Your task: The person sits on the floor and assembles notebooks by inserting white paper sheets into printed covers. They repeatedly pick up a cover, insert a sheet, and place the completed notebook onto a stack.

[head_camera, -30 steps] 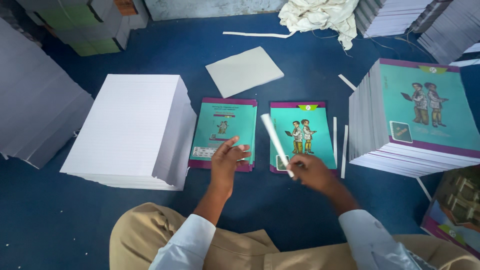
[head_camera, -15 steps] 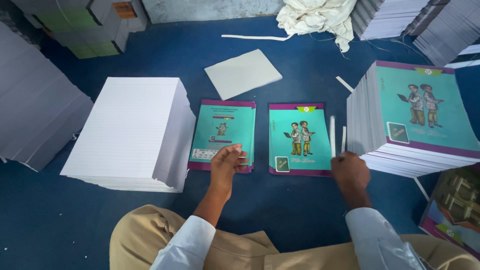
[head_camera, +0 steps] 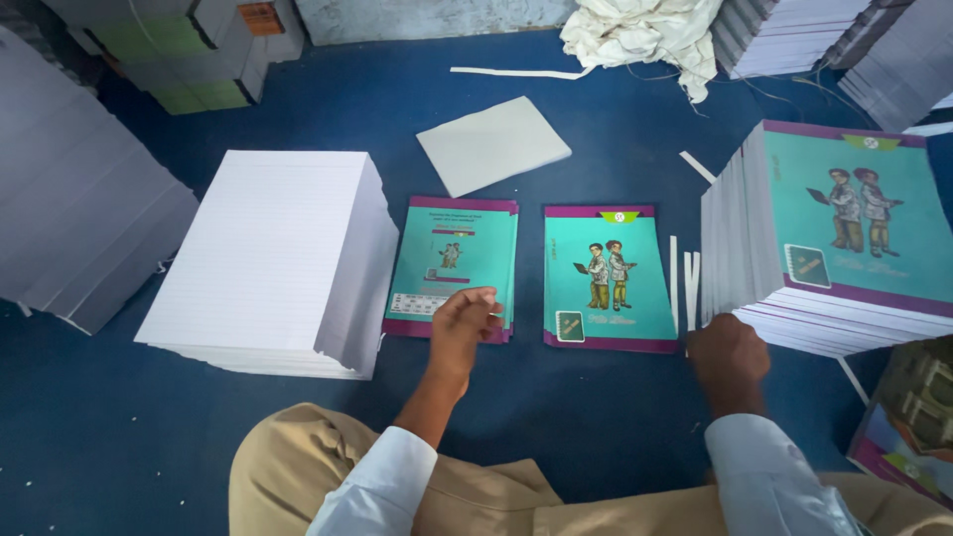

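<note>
At the centre of the frame, on the blue floor (head_camera: pixel 596 417), two low piles of teal notebook covers lie side by side. The left hand (head_camera: pixel 465 323) rests on the near edge of the left cover pile (head_camera: pixel 452 263), which shows its printed back; the fingers (head_camera: pixel 481 303) are curled loosely with the tips touching the top sheet, gripping nothing that can be seen. The right hand (head_camera: pixel 728 352) sits at centre right, at the near left corner of the tall cover stack (head_camera: pixel 834 238), just beside the right cover pile (head_camera: pixel 608 278); its fingers are folded under and hidden, so whether they pinch a sheet cannot be told.

These covers look like thin glossy card: light, flexible, likely slippery against one another, so a single sheet would probably slide off with a fingertip push and then be pinched at a near corner or edge. Held flat by one corner, a cover would likely sag, and a hard pinch could crease it.

Left of centre stands a thick block of ruled white paper (head_camera: pixel 273 248); it looks heavy as a whole, and its loose sheets could fan, so it would best be gripped from both sides. A smaller white sheaf (head_camera: pixel 493 144) lies above the covers, thin white strips (head_camera: pixel 685 283) lie between the right pile and the tall stack, and crumpled cloth (head_camera: pixel 645 35) sits at the upper edge.
</note>
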`<action>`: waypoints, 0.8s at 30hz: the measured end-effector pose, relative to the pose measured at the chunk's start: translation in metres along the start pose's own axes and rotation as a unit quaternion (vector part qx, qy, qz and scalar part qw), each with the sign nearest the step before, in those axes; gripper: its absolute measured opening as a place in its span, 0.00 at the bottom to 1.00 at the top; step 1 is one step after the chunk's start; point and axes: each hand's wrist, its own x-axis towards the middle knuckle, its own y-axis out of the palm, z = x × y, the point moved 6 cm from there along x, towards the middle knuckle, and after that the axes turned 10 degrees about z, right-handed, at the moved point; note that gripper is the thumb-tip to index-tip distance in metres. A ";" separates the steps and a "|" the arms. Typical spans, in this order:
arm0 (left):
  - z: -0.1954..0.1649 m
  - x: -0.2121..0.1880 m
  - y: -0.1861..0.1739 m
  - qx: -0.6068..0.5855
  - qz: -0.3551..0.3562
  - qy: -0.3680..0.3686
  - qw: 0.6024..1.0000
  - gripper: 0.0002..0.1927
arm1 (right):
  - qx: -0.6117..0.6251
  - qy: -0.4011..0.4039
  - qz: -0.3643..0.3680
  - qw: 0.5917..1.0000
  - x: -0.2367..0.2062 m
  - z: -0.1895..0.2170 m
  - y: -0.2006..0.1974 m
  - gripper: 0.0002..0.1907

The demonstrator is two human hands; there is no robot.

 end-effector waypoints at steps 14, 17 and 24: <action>-0.037 -0.004 0.020 0.171 0.122 0.156 0.965 0.11 | -0.036 -0.115 0.059 0.991 -0.019 0.052 -0.003 0.19; -0.070 -0.015 0.027 0.237 0.145 0.173 0.945 0.11 | -0.043 -0.167 0.031 0.984 -0.015 0.059 0.002 0.19; -0.162 -0.051 0.025 0.406 0.112 0.209 0.883 0.10 | 0.006 -0.185 0.072 0.980 -0.020 0.064 0.007 0.18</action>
